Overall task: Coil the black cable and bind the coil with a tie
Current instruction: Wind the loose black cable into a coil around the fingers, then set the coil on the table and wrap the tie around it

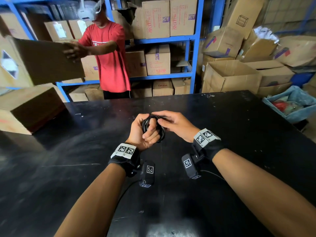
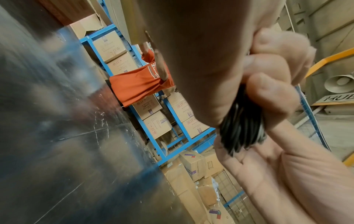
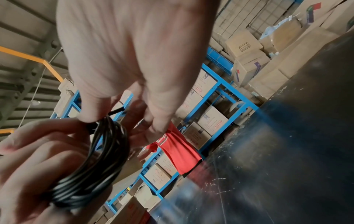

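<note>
Above the black table (image 1: 222, 134), my left hand (image 1: 150, 132) grips the coiled black cable (image 1: 162, 135), its fingers curled through the loops. My right hand (image 1: 159, 119) pinches the top of the coil between thumb and fingers. The right wrist view shows the coil (image 3: 107, 151) as several stacked loops. There, a short black end (image 3: 116, 111) sticks out beside my right thumb (image 3: 91, 109). I cannot tell whether that end is cable or tie. In the left wrist view the strands (image 2: 239, 133) emerge below my curled left fingers (image 2: 268, 94). No separate tie shows.
Across the table a person in a red shirt (image 1: 111, 57) holds a large cardboard box (image 1: 42, 60). Another box (image 1: 29, 108) sits at the table's left edge. Blue shelves (image 1: 191, 65) full of boxes stand behind. A blue bin (image 1: 294, 103) is at the right.
</note>
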